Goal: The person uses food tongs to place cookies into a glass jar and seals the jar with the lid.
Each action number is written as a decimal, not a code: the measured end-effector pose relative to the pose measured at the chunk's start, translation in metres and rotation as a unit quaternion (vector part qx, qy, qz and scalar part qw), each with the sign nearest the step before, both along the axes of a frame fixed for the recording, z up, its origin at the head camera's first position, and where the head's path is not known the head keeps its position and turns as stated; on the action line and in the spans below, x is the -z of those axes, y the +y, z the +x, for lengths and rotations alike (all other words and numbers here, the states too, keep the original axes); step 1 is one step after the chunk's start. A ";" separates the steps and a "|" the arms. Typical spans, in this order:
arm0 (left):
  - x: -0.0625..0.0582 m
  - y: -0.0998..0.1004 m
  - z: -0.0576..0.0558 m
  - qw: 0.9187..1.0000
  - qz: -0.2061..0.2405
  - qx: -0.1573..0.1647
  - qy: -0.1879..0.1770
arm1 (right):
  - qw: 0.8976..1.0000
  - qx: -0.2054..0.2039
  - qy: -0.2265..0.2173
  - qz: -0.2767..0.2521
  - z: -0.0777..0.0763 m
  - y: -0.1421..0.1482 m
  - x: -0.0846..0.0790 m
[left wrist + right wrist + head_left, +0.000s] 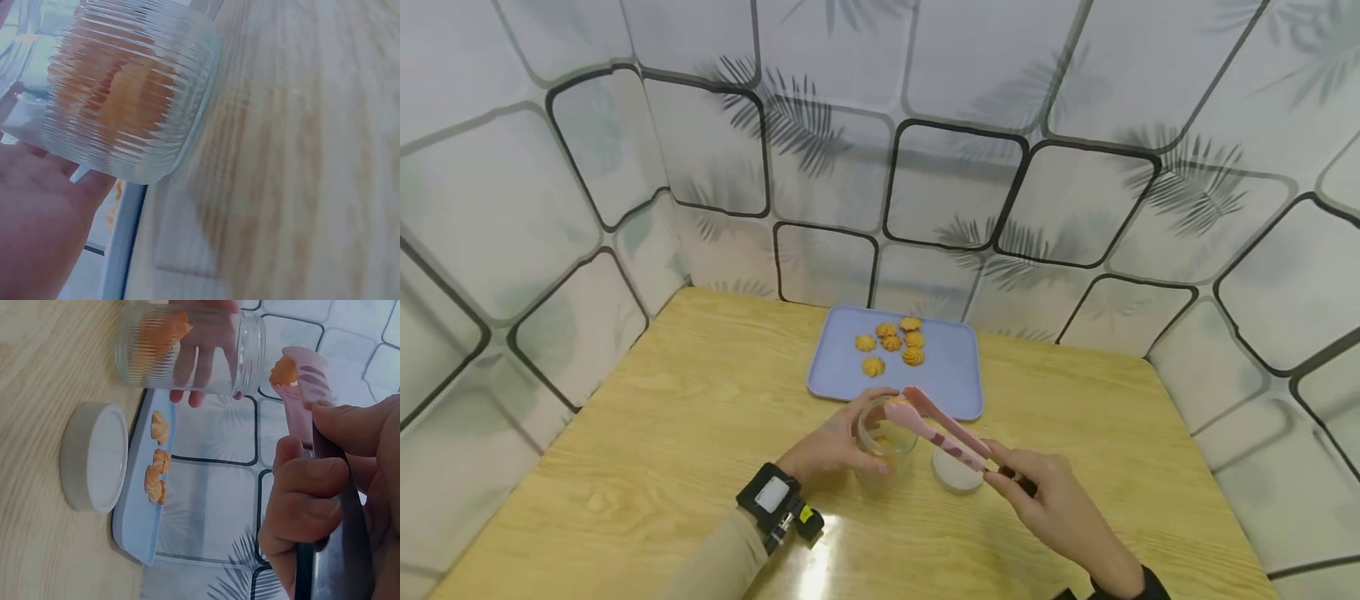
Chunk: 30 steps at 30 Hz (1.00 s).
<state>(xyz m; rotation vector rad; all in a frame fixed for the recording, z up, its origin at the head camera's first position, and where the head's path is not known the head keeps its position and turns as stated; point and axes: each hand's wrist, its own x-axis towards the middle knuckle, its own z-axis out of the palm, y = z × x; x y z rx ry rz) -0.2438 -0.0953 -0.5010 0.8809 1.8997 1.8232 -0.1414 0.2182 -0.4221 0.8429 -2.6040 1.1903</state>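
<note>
My left hand (833, 442) holds a clear ribbed glass jar (887, 442) around its side, fingers behind it and thumb in front. Several golden cookies (122, 87) lie at the jar's bottom. Pink-tipped tongs (306, 394) with dark handles are gripped in my right hand (1052, 500). Between the tong tips, just above the jar's mouth, is one cookie (284, 371). Beside the jar, a white round lid (94, 456) lies on the table.
Behind the jar, a blue tray (951, 367) bears several cookies (891, 342) on its left and middle. The wooden table (700, 375) meets a patterned curtain (827, 183) along the back and sides.
</note>
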 end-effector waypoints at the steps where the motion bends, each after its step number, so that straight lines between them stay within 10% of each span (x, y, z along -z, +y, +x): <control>1: -0.001 -0.001 0.001 1.000 -0.005 -0.006 0.003 | 1.000 -0.004 0.001 -0.002 0.002 0.000 0.000; 9: 0.010 0.008 0.006 0.996 0.060 -0.024 0.063 | 0.998 -0.028 0.053 -0.005 0.011 -0.003 0.010; 30: 0.009 0.014 0.003 0.997 0.061 -0.028 0.050 | 0.994 -0.023 0.099 0.034 0.006 -0.007 0.010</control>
